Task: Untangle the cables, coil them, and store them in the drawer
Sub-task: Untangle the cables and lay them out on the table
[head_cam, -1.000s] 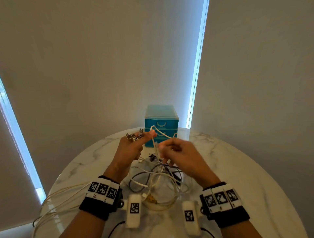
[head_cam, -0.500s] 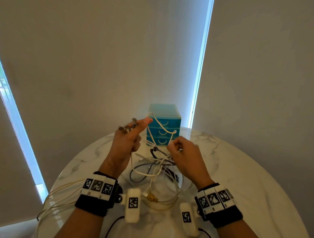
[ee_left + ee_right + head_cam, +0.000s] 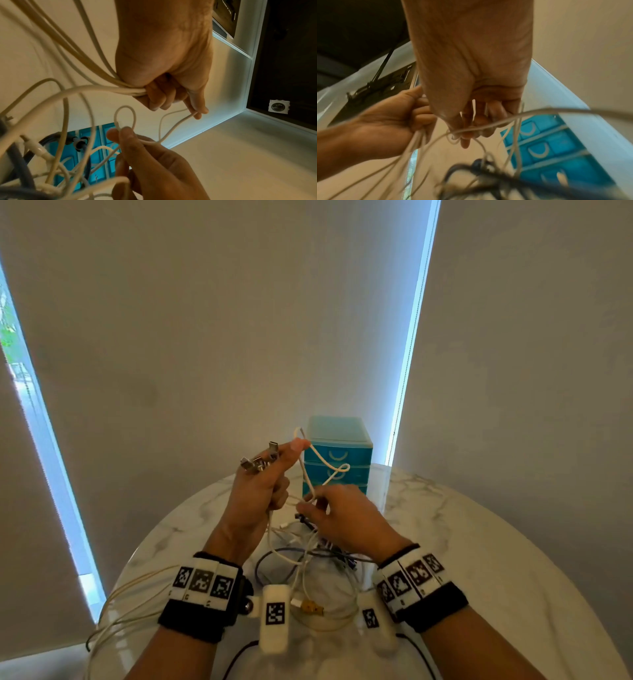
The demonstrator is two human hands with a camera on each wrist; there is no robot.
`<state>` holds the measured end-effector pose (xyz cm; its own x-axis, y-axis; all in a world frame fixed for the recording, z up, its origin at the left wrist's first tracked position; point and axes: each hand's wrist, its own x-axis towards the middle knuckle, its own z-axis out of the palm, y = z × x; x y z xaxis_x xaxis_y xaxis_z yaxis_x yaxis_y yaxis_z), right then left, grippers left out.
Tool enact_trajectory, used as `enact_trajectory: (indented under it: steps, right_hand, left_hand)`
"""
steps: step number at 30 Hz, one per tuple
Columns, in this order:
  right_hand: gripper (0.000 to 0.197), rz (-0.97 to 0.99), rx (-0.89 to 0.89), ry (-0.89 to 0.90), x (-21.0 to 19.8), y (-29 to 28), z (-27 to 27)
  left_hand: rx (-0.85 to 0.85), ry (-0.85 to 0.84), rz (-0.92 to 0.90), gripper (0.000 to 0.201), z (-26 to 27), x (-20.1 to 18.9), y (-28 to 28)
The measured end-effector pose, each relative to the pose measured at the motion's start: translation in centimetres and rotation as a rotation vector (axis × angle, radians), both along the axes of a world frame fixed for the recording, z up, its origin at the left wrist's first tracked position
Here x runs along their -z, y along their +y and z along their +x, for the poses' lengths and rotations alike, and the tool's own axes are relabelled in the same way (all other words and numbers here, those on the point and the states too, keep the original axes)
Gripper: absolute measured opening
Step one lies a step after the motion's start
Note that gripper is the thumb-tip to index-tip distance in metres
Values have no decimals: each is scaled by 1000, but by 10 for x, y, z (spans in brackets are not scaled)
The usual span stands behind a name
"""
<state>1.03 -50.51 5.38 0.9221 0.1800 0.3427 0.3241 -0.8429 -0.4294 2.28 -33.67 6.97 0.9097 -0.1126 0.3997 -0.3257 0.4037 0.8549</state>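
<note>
Pale roller blinds [image 3: 205, 320] covered the windows, daylight glowing blue-white through narrow gaps [image 3: 407, 337]. A round marble table [image 3: 479, 542] stood before them; greenery, perhaps, showed at far left.

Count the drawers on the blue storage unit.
3 drawers, stacked on the blue storage unit: top, middle, bottom, partly hidden behind the right hand.

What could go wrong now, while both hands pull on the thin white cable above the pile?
1. The small loop pinched by the right hand may tighten into a knot.
2. The left hand grips several cables; lifting could drag the tangled pile along the table.
</note>
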Motion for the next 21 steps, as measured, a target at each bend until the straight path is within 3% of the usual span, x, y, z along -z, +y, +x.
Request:
enact_trajectory:
  steps: [4, 7, 9, 11, 13, 16, 18, 19, 21]
  right_hand:
    - [27, 144, 142, -141, -36, -27, 13]
    - [33, 212, 205, -200, -66, -50, 9]
    - [41, 373, 247, -233, -84, -61, 7]
    - [49, 635, 210, -226, -100, -69, 4]
    - [53, 711, 129, -173, -106, -71, 3]
    - [50, 696, 106, -128, -108, -71, 0]
    - [49, 686, 133, 9, -106, -74, 1]
    - [49, 584, 169, 123, -102, -74, -1]
    - [53, 150, 250, 352, -94, -74, -10]
  left_hand:
    - [-42, 27, -47, 45, 5, 2, 6]
    - [-95, 80, 27, 28, 10, 8, 7]
    - [-94, 142, 59, 22, 14, 14, 6]
    - [-77, 189, 74, 22, 17, 18, 4]
    - [-73, 184, 136, 24, 17, 19, 2]
    - [-118, 159, 238, 23, 12, 15, -1]
    - [-133, 138, 272, 33, 10, 13, 0]
    - [-135, 143, 268, 38, 9, 12, 0]
    - [-118, 156, 206, 44, 7, 10, 1]
